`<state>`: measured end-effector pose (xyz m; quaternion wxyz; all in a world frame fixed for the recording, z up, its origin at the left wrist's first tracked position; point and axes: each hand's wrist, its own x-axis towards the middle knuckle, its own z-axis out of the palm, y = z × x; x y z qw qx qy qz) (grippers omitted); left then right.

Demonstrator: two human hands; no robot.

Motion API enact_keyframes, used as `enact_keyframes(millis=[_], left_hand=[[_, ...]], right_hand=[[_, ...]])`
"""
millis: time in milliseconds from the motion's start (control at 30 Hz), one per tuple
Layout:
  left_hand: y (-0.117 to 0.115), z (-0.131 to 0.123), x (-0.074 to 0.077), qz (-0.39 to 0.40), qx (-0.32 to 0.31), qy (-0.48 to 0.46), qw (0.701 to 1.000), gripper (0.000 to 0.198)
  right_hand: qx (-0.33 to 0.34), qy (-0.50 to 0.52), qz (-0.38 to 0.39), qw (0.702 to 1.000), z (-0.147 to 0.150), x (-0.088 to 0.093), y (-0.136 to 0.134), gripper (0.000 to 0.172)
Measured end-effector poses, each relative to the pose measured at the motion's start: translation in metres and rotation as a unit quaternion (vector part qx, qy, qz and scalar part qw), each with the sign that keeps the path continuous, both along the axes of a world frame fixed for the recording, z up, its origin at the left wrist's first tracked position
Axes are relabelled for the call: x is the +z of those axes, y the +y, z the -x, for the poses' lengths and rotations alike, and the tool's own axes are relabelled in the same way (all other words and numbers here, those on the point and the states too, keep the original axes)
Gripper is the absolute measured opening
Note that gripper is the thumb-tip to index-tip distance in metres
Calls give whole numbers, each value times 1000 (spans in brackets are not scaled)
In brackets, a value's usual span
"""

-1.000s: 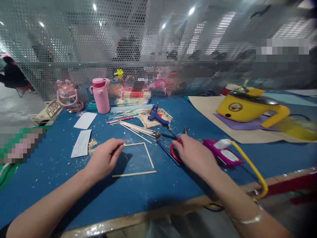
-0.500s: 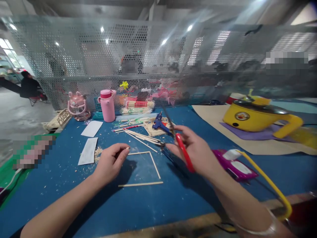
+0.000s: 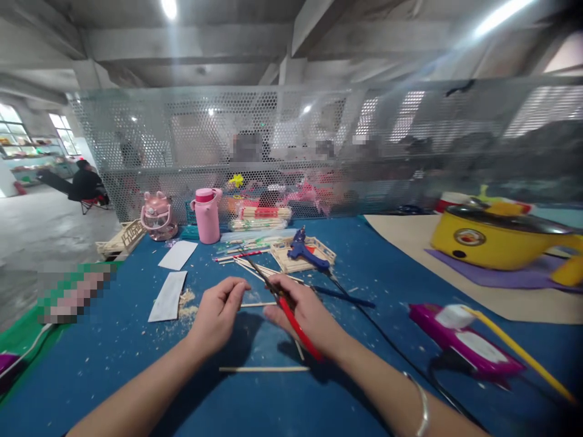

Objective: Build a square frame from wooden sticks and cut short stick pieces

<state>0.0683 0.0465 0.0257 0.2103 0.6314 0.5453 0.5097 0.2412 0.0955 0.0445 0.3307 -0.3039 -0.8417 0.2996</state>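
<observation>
My left hand [image 3: 221, 312] is closed, thumb and finger pinched together; whatever is between them is too small to make out. My right hand [image 3: 305, 312] is wrapped around red-handled scissors [image 3: 298, 328], their dark blades tilted up toward the far left. Between and below my hands, thin wooden sticks lie on the blue table [image 3: 182, 394]. A front stick [image 3: 264, 369] lies crosswise, and a farther stick [image 3: 257, 304] runs from near my left fingertips toward my right hand. A third, at the right, is mostly hidden by my right hand.
Beyond my hands are a blue glue gun [image 3: 305, 250] on a wooden frame [image 3: 285, 258] and loose sticks. A pink bottle [image 3: 207, 218] stands at the back. Rightward are a purple power strip [image 3: 478, 355] with cables and a yellow pot [image 3: 501, 243]. White paper pieces [image 3: 168, 297] lie left.
My right hand has moved left and lower with the scissors, now close to my left hand. My left hand stays pinched. The view has tilted up.
</observation>
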Motion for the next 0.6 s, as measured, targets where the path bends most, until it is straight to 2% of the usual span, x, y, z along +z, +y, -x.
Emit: enact_keyframes(millis=[133, 400, 600], left_hand=[[-4, 3, -4, -14, -20, 6, 1000, 31], [-12, 6, -4, -44, -16, 10, 999, 28], [-17, 10, -3, -32, -63, 19, 997, 27]], right_hand=[[20, -24, -41, 999, -1, 1, -3, 38], [24, -78, -60, 995, 3, 1, -10, 50], [57, -86, -109, 989, 1, -3, -8, 60]])
